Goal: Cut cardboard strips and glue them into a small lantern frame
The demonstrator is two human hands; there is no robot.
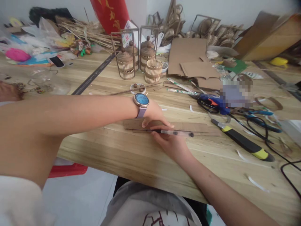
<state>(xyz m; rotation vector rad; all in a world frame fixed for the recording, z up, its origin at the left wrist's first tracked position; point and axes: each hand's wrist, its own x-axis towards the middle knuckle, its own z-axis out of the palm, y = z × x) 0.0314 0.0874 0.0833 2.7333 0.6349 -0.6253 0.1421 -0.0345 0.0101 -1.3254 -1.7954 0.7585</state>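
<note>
My right hand (175,146) is closed around a pen (182,133) with a clear barrel, which lies nearly flat above a thin brown strip (199,128). The pen's tip is hard to make out among the fingers. My left hand (155,113), with a round-faced watch (141,99) on its wrist, presses down on the strip from the far side. Its thumb and a finger are stretched apart. Along the strip's near side runs a thin dark stick (135,129), partly hidden by my right fingers.
Small bamboo lanterns (125,64) and an open bamboo basket (153,71) stand behind my hands. To the right are a utility knife (244,141), a blue glue gun (217,103) with a black cable, and blue-handled pliers (263,121). Cardboard sheets (185,53) lie farther back.
</note>
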